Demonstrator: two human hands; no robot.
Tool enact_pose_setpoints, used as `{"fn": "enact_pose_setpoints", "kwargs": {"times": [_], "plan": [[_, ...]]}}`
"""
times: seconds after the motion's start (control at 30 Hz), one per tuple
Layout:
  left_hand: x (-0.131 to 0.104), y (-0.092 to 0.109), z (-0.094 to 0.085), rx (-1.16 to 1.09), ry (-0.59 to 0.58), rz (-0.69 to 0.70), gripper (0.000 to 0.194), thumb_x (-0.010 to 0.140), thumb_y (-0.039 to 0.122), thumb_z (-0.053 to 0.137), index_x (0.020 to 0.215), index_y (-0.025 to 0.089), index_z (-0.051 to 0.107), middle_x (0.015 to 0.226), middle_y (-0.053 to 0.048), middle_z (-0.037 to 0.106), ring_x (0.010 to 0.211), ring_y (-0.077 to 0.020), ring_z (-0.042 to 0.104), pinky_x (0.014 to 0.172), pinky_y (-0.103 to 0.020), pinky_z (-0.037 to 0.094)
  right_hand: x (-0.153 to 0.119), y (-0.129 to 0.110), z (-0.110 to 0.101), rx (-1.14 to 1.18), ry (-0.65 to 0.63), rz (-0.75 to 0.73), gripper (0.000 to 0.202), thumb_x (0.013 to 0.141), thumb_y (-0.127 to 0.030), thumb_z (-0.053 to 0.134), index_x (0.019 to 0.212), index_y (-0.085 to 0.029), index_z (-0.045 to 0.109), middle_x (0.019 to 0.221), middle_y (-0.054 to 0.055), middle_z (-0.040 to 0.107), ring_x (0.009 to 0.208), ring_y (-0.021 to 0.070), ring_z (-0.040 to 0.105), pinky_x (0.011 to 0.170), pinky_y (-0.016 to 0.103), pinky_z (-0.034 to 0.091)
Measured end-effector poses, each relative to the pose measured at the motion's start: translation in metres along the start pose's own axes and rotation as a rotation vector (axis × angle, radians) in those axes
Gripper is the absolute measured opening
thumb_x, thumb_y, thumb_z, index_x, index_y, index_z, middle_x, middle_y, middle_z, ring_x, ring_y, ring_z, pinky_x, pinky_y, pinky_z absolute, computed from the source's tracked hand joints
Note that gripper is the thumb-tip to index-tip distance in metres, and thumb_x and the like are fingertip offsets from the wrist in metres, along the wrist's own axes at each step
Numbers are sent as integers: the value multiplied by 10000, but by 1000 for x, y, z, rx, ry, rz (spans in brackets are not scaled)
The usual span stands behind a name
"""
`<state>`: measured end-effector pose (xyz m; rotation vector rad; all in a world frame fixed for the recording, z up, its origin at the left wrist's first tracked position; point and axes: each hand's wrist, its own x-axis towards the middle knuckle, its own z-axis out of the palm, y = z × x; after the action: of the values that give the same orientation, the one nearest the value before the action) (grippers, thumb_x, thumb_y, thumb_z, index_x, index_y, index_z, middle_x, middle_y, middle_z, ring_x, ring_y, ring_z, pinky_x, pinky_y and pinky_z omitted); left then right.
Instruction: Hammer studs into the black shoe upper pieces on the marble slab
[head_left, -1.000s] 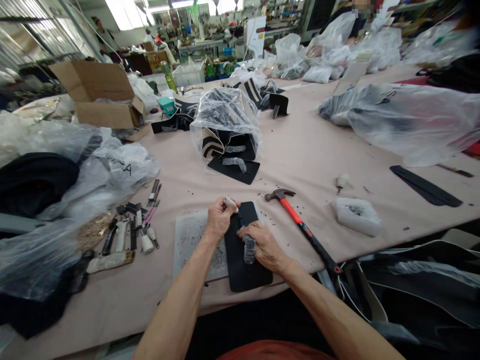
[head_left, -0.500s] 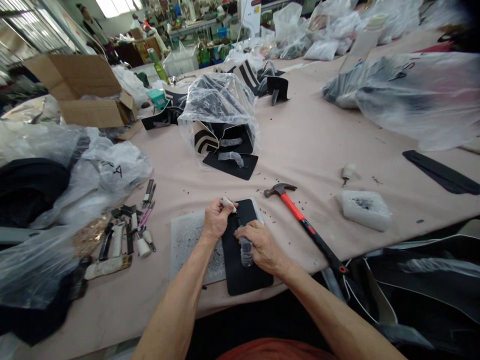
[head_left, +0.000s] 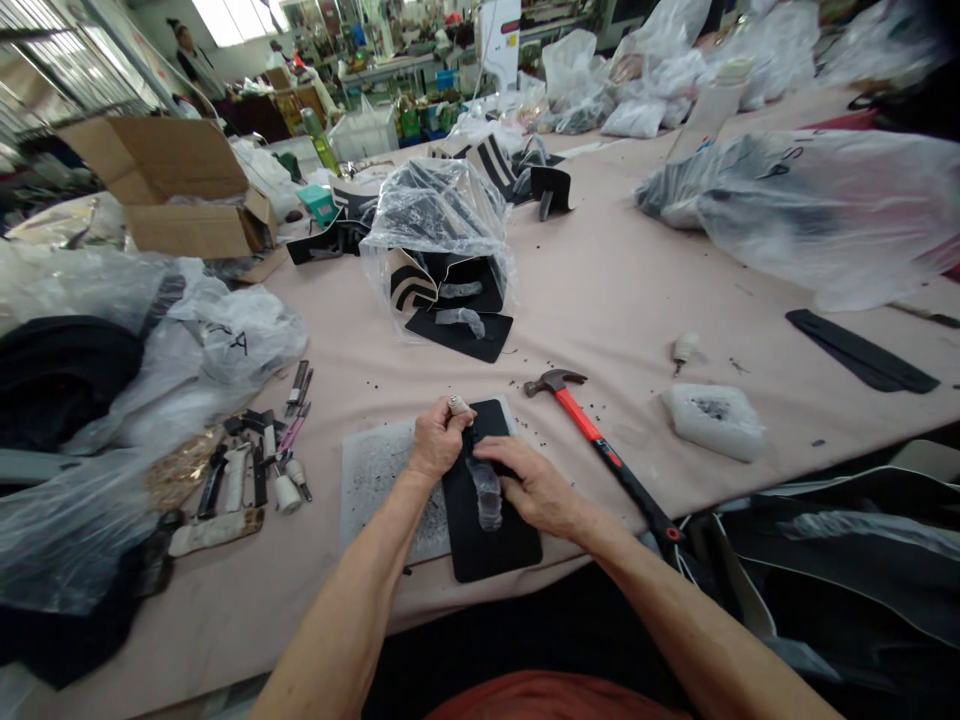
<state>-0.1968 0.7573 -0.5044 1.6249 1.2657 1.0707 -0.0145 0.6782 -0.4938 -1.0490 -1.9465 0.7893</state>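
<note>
A black flat panel (head_left: pixel 491 557) lies over a pale cutting board (head_left: pixel 375 480) covered in dark specks. Along its middle runs a strap handle (head_left: pixel 487 497) wrapped in clear plastic. My left hand (head_left: pixel 439 440) is closed round a punch (head_left: pixel 459 406) with a white-wrapped top, held upright at the panel's far end; its tip is hidden. Over the panel's right side, my right hand (head_left: pixel 536 490) has its fingers stretched towards the strap's upper end and its thumb apart, beside the plastic. A claw hammer (head_left: pixel 581 415) with a red and black handle lies to the right.
Several hand tools (head_left: pixel 259 460) lie at left. A white block (head_left: pixel 715 422) and another white-topped tool (head_left: pixel 684 350) sit at right. Ahead is a plastic bag (head_left: pixel 442 205) with black panels; a cardboard box (head_left: pixel 187 225) stands behind left. A person (head_left: pixel 196 65) stands far back.
My right hand has loosened from the plastic-wrapped strap, and its fingers now stretch forward. My left hand keeps the punch, now more upright. The view has shifted slightly.
</note>
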Motion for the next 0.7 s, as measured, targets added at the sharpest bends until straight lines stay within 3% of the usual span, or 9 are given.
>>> {"fn": "enact_pose_setpoints", "kwargs": {"times": [0.07, 0.13, 0.23, 0.33, 0.4, 0.53, 0.6, 0.7], "plan": [[-2, -1, 1, 44, 19, 16, 70, 831, 254, 622, 829, 193, 658, 786, -18, 716, 723, -169, 656, 695, -250, 491, -3, 7, -23, -190, 143, 118, 459, 791, -58, 448, 1209, -181, 592, 1250, 113, 616, 1173, 243, 533, 1027, 420, 429], [-3, -2, 2, 74, 28, 22, 64, 830, 245, 621, 825, 194, 658, 779, -16, 711, 733, -174, 657, 699, -253, 489, -10, 17, -47, -473, 235, 341, 364, 828, -129, 498, 1179, -150, 594, 1224, 161, 604, 1166, 292, 529, 1030, 455, 410], [-4, -3, 2, 97, 5, 39, 68, 834, 238, 606, 816, 193, 655, 779, -17, 705, 740, -176, 654, 712, -258, 488, -20, 30, -73, -679, 129, 718, 217, 811, -195, 599, 1019, -131, 600, 1072, 185, 611, 1054, 319, 563, 926, 443, 442], [-4, -3, 1, 139, -21, 76, 67, 839, 229, 597, 821, 194, 652, 773, -15, 696, 738, -176, 646, 719, -262, 478, -21, 28, -81, -213, 75, 1039, 84, 797, -143, 582, 831, -178, 514, 850, 84, 577, 823, 210, 580, 743, 323, 468], [-4, -2, 0, 173, -25, 89, 62, 843, 221, 599, 822, 197, 651, 773, -13, 692, 739, -176, 642, 718, -262, 470, -15, 18, -81, 160, 49, 1146, 105, 804, -136, 541, 779, -196, 459, 736, 18, 519, 644, 142, 523, 614, 264, 451], [-6, -3, 1, 198, -32, 75, 60, 853, 214, 598, 826, 204, 651, 776, -8, 688, 744, -173, 639, 724, -256, 465, 3, -17, -80, 358, 32, 1124, 121, 906, -272, 434, 801, -212, 434, 627, -57, 402, 443, 89, 354, 439, 215, 340], [-7, -4, 1, 198, -37, 74, 63, 858, 216, 595, 829, 206, 649, 768, -6, 684, 737, -171, 636, 718, -253, 460, 11, -36, -82, 262, 137, 956, 256, 967, -422, 366, 850, -216, 464, 600, -64, 384, 424, 98, 334, 418, 217, 294], [-7, -5, 1, 201, -34, 79, 58, 861, 219, 595, 837, 206, 647, 766, -9, 679, 731, -171, 631, 710, -253, 452, 19, -59, -83, -195, 254, 564, 387, 996, -528, 324, 872, -210, 505, 603, -24, 461, 492, 129, 419, 484, 245, 295]]}}
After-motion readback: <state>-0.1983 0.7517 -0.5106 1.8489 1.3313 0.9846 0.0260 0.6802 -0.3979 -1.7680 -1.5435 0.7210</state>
